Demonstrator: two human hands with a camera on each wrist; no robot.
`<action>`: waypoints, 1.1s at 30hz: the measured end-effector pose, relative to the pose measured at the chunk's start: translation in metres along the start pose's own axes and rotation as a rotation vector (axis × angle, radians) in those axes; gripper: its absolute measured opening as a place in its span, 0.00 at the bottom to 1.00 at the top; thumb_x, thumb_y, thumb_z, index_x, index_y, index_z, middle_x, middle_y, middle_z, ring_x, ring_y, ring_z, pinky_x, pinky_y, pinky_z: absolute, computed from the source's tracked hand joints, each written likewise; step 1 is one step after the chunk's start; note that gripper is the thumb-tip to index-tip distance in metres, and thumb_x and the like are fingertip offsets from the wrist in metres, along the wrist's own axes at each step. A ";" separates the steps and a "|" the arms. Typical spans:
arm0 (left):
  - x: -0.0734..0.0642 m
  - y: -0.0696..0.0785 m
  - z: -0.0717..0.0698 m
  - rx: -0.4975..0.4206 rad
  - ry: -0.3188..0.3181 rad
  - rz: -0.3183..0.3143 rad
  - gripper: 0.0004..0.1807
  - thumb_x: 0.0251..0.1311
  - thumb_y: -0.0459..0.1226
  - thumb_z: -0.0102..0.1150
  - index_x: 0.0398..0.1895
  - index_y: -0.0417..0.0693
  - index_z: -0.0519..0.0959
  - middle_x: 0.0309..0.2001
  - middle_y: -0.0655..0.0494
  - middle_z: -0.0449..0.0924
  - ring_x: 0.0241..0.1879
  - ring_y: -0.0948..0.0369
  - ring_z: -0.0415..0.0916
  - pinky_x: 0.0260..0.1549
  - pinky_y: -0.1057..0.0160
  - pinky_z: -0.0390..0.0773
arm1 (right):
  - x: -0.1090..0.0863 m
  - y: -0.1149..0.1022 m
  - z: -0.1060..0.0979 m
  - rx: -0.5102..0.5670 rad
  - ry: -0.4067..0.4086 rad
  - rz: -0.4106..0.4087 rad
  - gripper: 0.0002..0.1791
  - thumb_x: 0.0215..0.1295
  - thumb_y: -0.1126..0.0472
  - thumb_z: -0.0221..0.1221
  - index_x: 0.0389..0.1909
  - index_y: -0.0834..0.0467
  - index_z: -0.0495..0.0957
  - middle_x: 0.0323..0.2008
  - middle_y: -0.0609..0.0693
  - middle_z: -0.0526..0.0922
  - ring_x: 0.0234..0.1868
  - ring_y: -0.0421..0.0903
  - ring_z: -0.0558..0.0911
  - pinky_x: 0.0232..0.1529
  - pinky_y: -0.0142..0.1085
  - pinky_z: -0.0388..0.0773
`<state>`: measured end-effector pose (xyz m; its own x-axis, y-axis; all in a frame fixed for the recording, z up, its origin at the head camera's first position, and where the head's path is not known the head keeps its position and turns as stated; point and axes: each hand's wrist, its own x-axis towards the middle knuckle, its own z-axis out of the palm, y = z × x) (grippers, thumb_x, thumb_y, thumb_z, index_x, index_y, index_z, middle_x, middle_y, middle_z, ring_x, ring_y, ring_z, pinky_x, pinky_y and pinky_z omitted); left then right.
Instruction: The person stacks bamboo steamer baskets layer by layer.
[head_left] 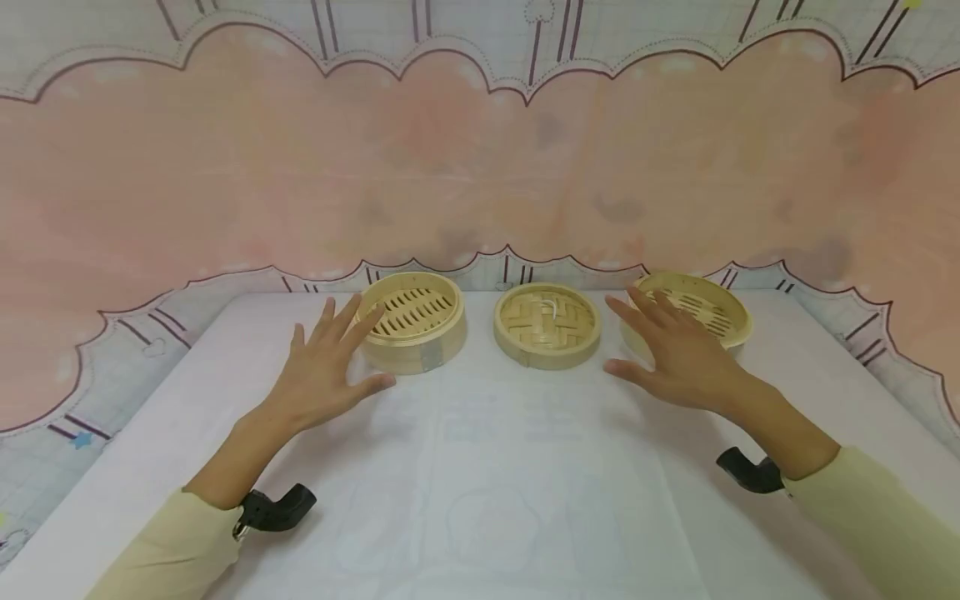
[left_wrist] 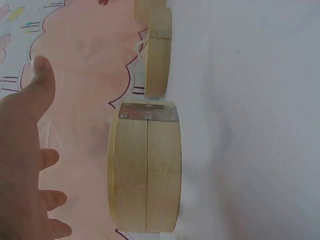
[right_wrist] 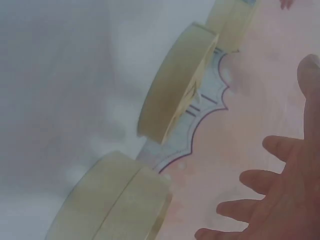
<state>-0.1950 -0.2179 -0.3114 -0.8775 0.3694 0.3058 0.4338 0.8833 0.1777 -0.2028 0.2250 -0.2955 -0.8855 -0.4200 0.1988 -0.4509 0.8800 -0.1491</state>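
Observation:
In the head view my left hand [head_left: 318, 371] is spread with straight fingers, overlapping the left edge of a round bamboo steamer basket [head_left: 412, 312] with a slatted base. The left wrist view shows this basket's side [left_wrist: 147, 170], with a metal strip, apart from the fingers. My right hand [head_left: 682, 354], fingers also spread, overlaps a second slatted steamer basket [head_left: 731, 321] and hides much of it. The right wrist view shows that basket's wall [right_wrist: 110, 200] apart from the fingers. Between the baskets lies a woven bamboo steamer lid [head_left: 547, 325] with a small white loop on top. Both hands hold nothing.
A white cloth [head_left: 495, 483] covers the table under the steamer pieces. Behind them hangs a patterned pink and white curtain [head_left: 480, 167], its scalloped edge meeting the table's back. Black wrist mounts [head_left: 277, 508] stick out below both sleeves.

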 end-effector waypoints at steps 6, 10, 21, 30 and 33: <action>0.000 -0.006 0.008 -0.087 0.057 -0.053 0.47 0.57 0.62 0.56 0.73 0.49 0.54 0.74 0.39 0.42 0.71 0.36 0.37 0.57 0.23 0.45 | 0.010 -0.014 0.010 0.056 0.015 -0.044 0.44 0.63 0.33 0.52 0.75 0.47 0.50 0.74 0.56 0.47 0.72 0.64 0.47 0.63 0.67 0.51; -0.002 -0.009 0.017 -0.165 0.108 -0.087 0.45 0.57 0.59 0.59 0.73 0.50 0.56 0.74 0.37 0.43 0.70 0.34 0.40 0.55 0.23 0.49 | 0.020 -0.022 0.019 0.082 0.029 -0.087 0.43 0.64 0.34 0.52 0.74 0.48 0.51 0.74 0.57 0.48 0.72 0.63 0.48 0.63 0.66 0.54; 0.000 -0.006 0.028 -0.421 0.094 -0.226 0.41 0.61 0.51 0.60 0.72 0.47 0.56 0.73 0.34 0.42 0.70 0.36 0.44 0.60 0.30 0.52 | 0.042 -0.046 0.025 0.178 0.049 -0.128 0.43 0.63 0.35 0.54 0.74 0.47 0.52 0.74 0.52 0.49 0.70 0.59 0.58 0.54 0.65 0.68; 0.003 -0.007 0.035 -0.464 0.071 -0.292 0.40 0.60 0.55 0.60 0.71 0.48 0.59 0.73 0.33 0.40 0.71 0.37 0.40 0.63 0.32 0.47 | 0.057 -0.059 0.033 0.265 -0.018 -0.058 0.42 0.63 0.34 0.54 0.74 0.44 0.51 0.74 0.54 0.49 0.67 0.62 0.62 0.52 0.66 0.68; 0.003 -0.012 0.037 -0.483 0.096 -0.291 0.38 0.60 0.54 0.61 0.69 0.47 0.62 0.73 0.33 0.44 0.71 0.39 0.40 0.65 0.34 0.47 | 0.060 -0.063 0.037 0.293 -0.029 -0.062 0.42 0.64 0.35 0.54 0.74 0.44 0.51 0.74 0.54 0.50 0.69 0.60 0.58 0.56 0.66 0.64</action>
<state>-0.2105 -0.2170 -0.3471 -0.9620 0.0827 0.2602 0.2411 0.7044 0.6676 -0.2320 0.1359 -0.3098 -0.8562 -0.4807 0.1892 -0.5136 0.7527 -0.4119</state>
